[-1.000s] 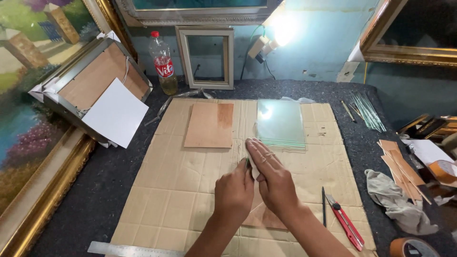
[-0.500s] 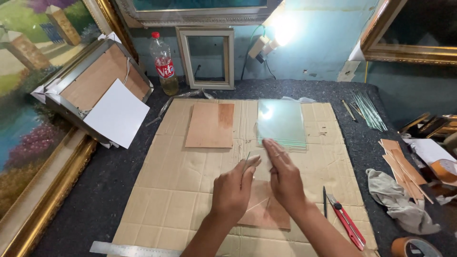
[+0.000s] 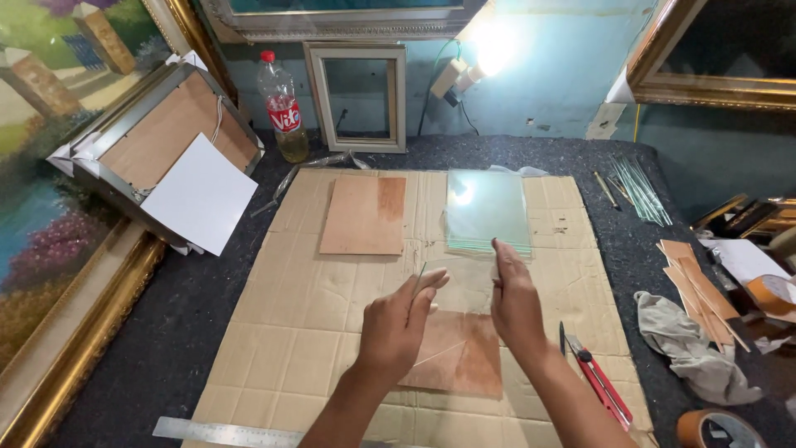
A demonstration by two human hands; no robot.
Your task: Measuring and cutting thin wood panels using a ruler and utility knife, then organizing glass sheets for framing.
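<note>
Head view, looking down at a workbench covered in flattened cardboard [image 3: 332, 290]. Both hands are up off the surface with a clear glass pane [image 3: 460, 286] pinched between them. The left hand [image 3: 398, 328] grips the pane's left edge, fingers curled around it with the thumb on top. The right hand [image 3: 514, 303] holds the right edge, fingers fairly straight and pressed along the side. The pane is tilted a bit and hard to make out since it's see-through, but it sits right between the 2 hands, above a brown board [image 3: 460, 357] lying on the cardboard under the wrists.

Farther back on the cardboard there's a second brown board [image 3: 365, 214], and just right of it a glass stack [image 3: 487, 211] catching glare from the lamp [image 3: 489, 54]. Right of the person's right arm lies a red cutter [image 3: 599, 382], with a grey rag [image 3: 688, 348] near it and a tape roll [image 3: 717, 430] at the bottom right corner. A steel ruler [image 3: 224, 433] runs along the bottom edge.

Against the back wall stands a small frame [image 3: 358, 95] with a plastic bottle [image 3: 280, 108] beside it. On the left, a frame back [image 3: 157, 141] leans with a white sheet [image 3: 199, 195] on it, next to a big gold-framed painting [image 3: 50, 166]. Thin glass strips [image 3: 638, 187] lie off to the right.
</note>
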